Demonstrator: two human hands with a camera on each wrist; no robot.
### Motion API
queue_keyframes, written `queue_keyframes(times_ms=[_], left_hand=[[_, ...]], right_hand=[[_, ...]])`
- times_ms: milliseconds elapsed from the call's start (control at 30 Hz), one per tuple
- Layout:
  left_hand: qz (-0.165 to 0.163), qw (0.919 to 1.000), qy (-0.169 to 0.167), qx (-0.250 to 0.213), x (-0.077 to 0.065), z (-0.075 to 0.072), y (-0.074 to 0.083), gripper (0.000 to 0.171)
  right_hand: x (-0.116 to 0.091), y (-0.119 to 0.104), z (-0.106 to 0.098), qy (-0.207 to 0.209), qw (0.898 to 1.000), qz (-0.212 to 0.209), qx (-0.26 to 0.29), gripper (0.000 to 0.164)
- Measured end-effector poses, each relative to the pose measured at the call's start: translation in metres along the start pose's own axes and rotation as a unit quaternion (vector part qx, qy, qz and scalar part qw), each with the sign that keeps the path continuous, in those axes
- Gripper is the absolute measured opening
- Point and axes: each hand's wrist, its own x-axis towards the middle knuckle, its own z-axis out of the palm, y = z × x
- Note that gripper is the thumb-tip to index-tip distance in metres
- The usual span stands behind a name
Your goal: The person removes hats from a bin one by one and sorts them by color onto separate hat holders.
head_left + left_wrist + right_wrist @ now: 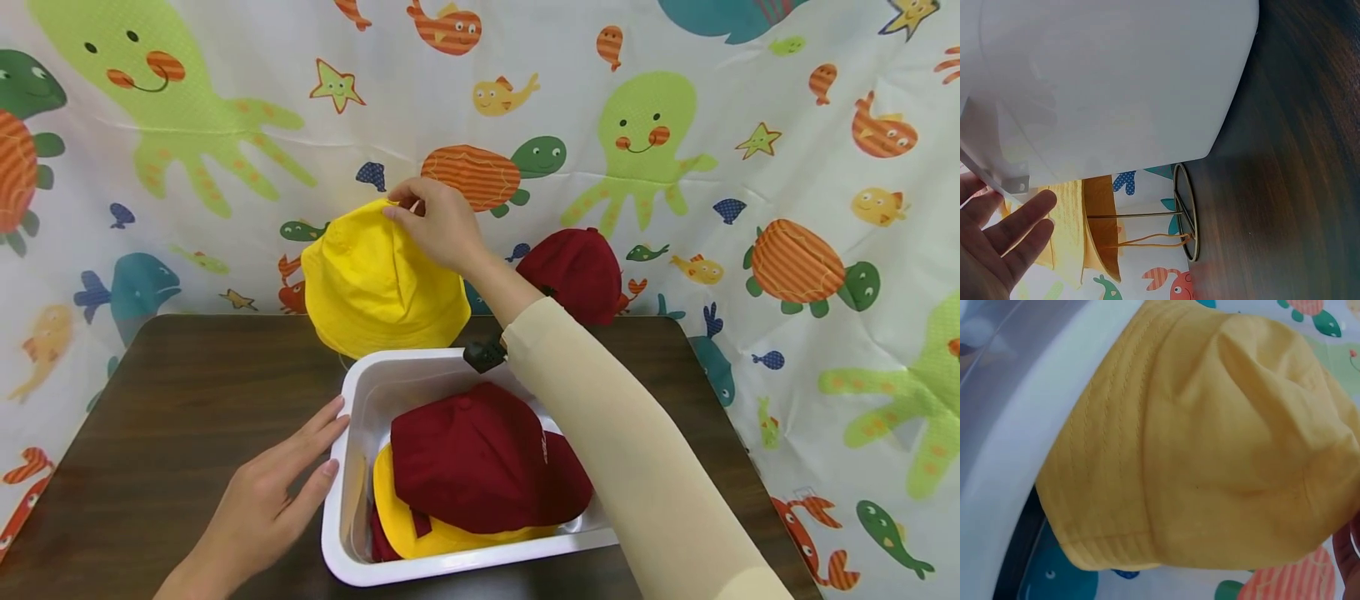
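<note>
Yellow cloth catches my eye first: it is a bucket hat [382, 283], upright with its brim down, behind the far edge of a white bin [450, 562]. With the fingertips and thumb, the person's right hand [442, 221] pinches the top of this hat. From the left wrist view, I see a wire stand [1135, 216] on the dark table [210, 400], its rod rising under the hat (whether the hat's weight is on it, I cannot tell). The left hand [270, 483] has its fingers extended and grasps nothing; the fingertips touch the left rim of the bin. Inside the bin, a dark red cap [480, 462] lies over another yellow hat [393, 500]. Farther back, partly behind the right arm, a second red cap [573, 271] stands raised before the sea-animal curtain [262, 67].
</note>
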Motion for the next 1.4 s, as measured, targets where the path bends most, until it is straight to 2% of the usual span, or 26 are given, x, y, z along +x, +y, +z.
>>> queue_keyframes(times_ms=[233, 433, 667, 800, 967, 1133, 1400], left_hand=[[-0.002, 1.0, -0.001, 0.0, 0.0, 0.0, 0.0, 0.072], [0.0, 1.0, 0.004, 0.0, 0.0, 0.0, 0.001, 0.071], [0.0, 1.0, 0.0, -0.001, -0.001, 0.001, -0.001, 0.072], [-0.002, 1.0, 0.001, -0.002, -0.002, 0.001, -0.001, 0.072], [-0.003, 1.0, 0.003, -0.004, -0.002, 0.001, -0.001, 0.073], [-0.004, 1.0, 0.002, -0.008, -0.001, 0.002, -0.002, 0.073], [-0.006, 0.9998, 0.005, -0.018, 0.0, 0.003, -0.002, 0.072]], right_hand=[[-0.004, -0.003, -0.012, 0.022, 0.999, -0.039, -0.005, 0.026], [-0.007, -0.01, -0.026, 0.009, 0.999, -0.045, -0.011, 0.029], [-0.019, -0.016, -0.044, 0.021, 0.994, -0.107, -0.018, 0.024], [-0.025, -0.018, -0.054, 0.013, 0.992, -0.127, -0.024, 0.022], [-0.033, -0.021, -0.067, -0.006, 0.989, -0.141, -0.041, 0.023], [-0.039, -0.019, -0.08, -0.004, 0.987, -0.152, -0.048, 0.02], [-0.059, -0.013, -0.094, -0.034, 0.986, -0.144, -0.073, 0.021]])
